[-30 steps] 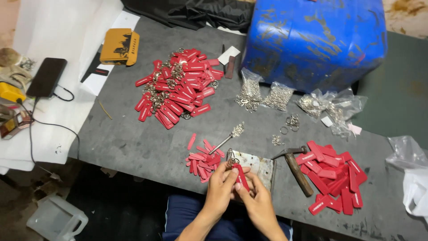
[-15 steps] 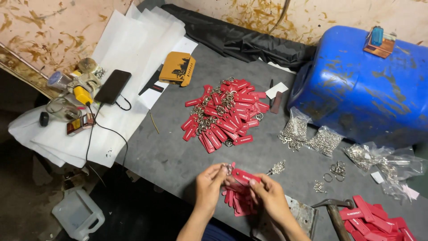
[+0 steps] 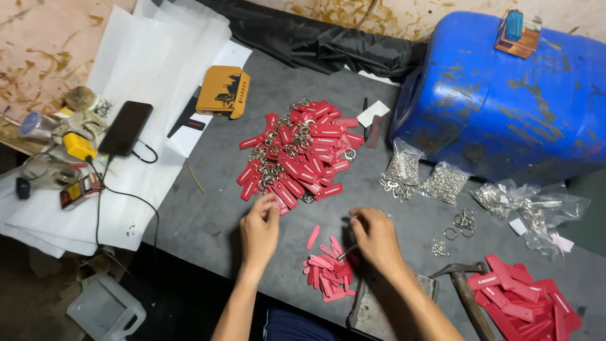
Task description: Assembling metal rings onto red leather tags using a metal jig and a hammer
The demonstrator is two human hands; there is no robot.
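The left hand (image 3: 260, 228) is seen at lower centre of the frame, fingers curled and pinched on a red tag at the near edge of the large heap of finished red key tags (image 3: 298, 153). The right hand (image 3: 374, 237) lies just right of it, fingers closed around a thin metal tool (image 3: 346, 251). Between and below both hands, a small pile of loose red tags (image 3: 328, 273) rests on the grey table (image 3: 208, 215). A hammer (image 3: 464, 293) lies at lower right.

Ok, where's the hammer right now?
In the head view the hammer lies on the grey table at the lower right, just right of the right hand, beside the loose red tags.
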